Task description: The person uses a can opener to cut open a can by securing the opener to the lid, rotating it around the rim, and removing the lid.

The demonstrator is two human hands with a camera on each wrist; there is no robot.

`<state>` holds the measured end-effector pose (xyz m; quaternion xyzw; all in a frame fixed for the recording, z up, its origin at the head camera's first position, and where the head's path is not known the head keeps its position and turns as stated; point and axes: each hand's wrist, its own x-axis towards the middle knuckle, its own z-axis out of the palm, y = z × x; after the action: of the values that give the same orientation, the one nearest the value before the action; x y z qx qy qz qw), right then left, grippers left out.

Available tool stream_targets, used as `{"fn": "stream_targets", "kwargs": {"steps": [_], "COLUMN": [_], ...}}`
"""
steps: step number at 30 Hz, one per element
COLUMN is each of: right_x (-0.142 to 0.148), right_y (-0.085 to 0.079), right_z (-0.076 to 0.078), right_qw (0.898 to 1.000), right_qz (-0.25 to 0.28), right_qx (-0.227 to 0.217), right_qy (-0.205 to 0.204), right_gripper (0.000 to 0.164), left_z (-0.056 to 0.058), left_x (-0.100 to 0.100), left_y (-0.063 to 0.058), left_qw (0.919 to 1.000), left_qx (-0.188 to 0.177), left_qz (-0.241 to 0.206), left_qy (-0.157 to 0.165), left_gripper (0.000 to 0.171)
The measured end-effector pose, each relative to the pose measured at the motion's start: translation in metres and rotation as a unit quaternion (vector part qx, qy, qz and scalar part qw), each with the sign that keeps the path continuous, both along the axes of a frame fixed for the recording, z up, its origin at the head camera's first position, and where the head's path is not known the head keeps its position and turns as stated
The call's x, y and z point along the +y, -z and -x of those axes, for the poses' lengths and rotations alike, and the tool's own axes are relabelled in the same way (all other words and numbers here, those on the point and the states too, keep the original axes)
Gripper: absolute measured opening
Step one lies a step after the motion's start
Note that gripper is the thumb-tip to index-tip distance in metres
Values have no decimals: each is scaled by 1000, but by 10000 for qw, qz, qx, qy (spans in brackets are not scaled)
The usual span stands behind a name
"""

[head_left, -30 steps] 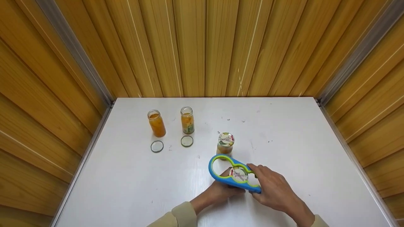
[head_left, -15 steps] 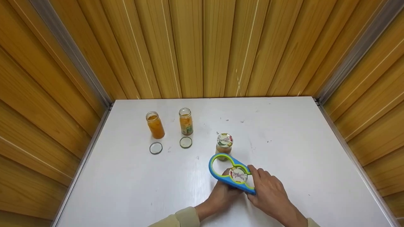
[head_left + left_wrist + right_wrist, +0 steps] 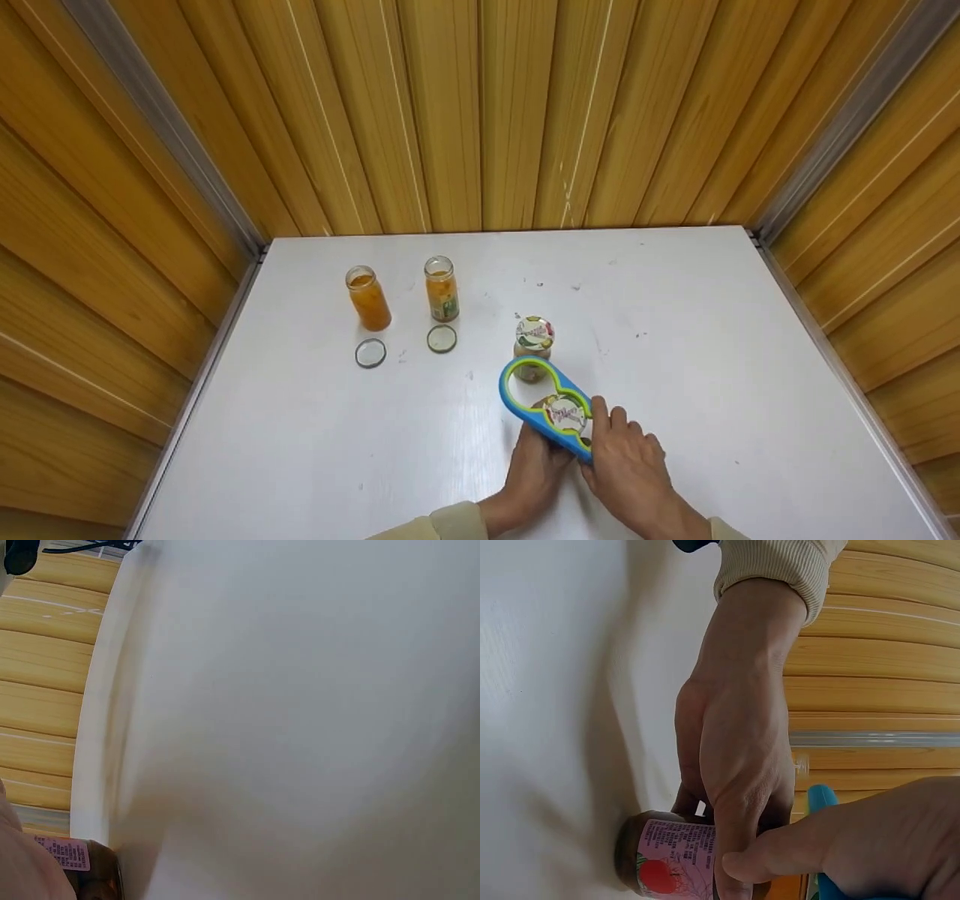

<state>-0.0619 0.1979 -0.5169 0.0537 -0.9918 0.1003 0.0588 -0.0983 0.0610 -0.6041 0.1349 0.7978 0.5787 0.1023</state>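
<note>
Both hands work a lidded jar on the white counter (image 3: pixel 315 442).
Left hand (image 3: pixel 534 469) grips the jar (image 3: pixel 667 859); right hand (image 3: pixel 626 469) clasps the blue jar opener (image 3: pixel 546 409) over its lid (image 3: pixel 566 413).

white table (image 3: pixel 712 360) boxed in by seemingly wooden slatted walls (image 3: pixel 450 112).

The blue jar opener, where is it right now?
In the head view the blue jar opener sits over the near jar, held by the right hand, just before the lidded jar.
</note>
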Motion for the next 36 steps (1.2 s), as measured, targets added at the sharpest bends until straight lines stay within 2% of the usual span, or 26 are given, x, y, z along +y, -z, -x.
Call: {"fn": "stream_targets", "kwargs": {"steps": [7,13,15,19,26,28,32,36], "right_x": [-4,-6,-6,-4,-1,0,4,9], "right_y": [-5,-2,-1,2,5,5,4,4], "right_z": [0,6,7,6,5,5,4,3], "right_qw": [10000,9992,9990,9993,9991,9994,9999,9979], "right_qz": [40,-227,-286,-228,-85,-66,-149,-349], "right_qx": [-74,-195,-152,-34,-289,-239,42,266], "right_qy": [-3,281,309,278,285,234,-77,-482], "right_gripper": [95,62,56,59,61,62,65,66], "left_z": [-1,1,4,8,15,17,22,28], "left_x": [3,2,1,-4,-13,-17,-26,-39], "left_y": [-1,-1,-2,-1,-3,-4,-4,-6], "left_qw": [9998,9996,9995,9987,9963,9953,9914,9838], "left_qx": [116,275,299,356,237,141,-2,-328], "left_qz": [-12,4,-79,-198,-372,-435,-437,-471], "left_qy": [-130,-63,53,318,739,856,1231,1700], "left_gripper": [63,65,66,63,58,57,59,64]}}
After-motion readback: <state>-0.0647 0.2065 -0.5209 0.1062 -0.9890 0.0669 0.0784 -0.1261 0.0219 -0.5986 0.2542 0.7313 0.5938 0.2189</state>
